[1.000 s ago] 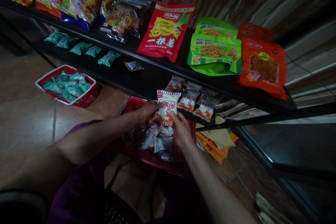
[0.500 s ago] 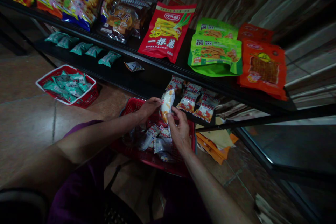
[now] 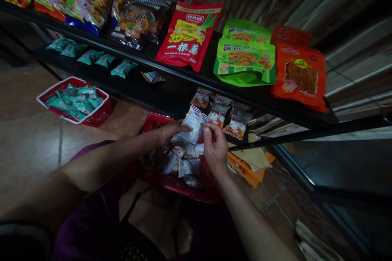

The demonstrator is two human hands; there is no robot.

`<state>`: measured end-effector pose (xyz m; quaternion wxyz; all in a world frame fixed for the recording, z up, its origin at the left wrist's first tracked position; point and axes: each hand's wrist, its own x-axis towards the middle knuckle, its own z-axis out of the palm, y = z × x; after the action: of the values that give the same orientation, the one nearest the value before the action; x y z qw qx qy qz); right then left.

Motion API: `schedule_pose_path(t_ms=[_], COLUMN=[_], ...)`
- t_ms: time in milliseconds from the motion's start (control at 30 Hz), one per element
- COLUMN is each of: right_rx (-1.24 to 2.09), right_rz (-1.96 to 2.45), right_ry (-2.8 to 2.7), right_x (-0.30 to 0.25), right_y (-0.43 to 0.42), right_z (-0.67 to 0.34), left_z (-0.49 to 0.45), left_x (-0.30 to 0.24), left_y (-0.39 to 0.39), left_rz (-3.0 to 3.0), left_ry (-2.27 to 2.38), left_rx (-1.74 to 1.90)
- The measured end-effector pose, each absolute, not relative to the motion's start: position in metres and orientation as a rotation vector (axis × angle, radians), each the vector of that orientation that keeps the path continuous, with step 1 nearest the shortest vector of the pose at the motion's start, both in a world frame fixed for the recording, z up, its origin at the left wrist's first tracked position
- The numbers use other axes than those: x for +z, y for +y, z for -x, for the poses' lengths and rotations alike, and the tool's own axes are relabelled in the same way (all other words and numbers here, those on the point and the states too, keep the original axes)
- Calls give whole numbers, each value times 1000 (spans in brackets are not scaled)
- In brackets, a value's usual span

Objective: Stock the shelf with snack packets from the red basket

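A small white snack packet with a striped edge is held between my two hands, its printed back facing me. My left hand grips its left side, thumb on top. At its right edge, my right hand pinches it between thumb and fingers. Just below is a red plastic basket with several similar packets lying loose in it. Beyond my hands, more white-and-red packets sit in rows on the lower shelf.
A red basket with a white rim holding green packets stands on the floor at left. Green packets line the lower shelf. Larger snack bags fill the overhanging upper shelf. Orange and tan papers lie at right.
The packet has been turned so its printed back shows, and it sits slightly lower. My left hand has closed further over its side; the whole view has shifted a little.
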<state>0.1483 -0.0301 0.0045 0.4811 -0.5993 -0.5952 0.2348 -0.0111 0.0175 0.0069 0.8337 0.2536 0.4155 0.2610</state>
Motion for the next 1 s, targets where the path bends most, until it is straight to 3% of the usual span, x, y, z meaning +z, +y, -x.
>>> schedule_pose_path(t_ms=[133, 533, 1000], right_rx=[463, 959, 910], right_rz=[1470, 1547, 1586], right_ry=[-1409, -1109, -1008], right_x=[5, -12, -16], right_y=[-18, -11, -4], right_z=[-161, -172, -180], left_z=[11, 16, 24], left_x=[6, 7, 0], left_y=[12, 6, 9], left_rz=[-680, -809, -849], left_ry=[864, 708, 661], left_rx=[452, 266, 258])
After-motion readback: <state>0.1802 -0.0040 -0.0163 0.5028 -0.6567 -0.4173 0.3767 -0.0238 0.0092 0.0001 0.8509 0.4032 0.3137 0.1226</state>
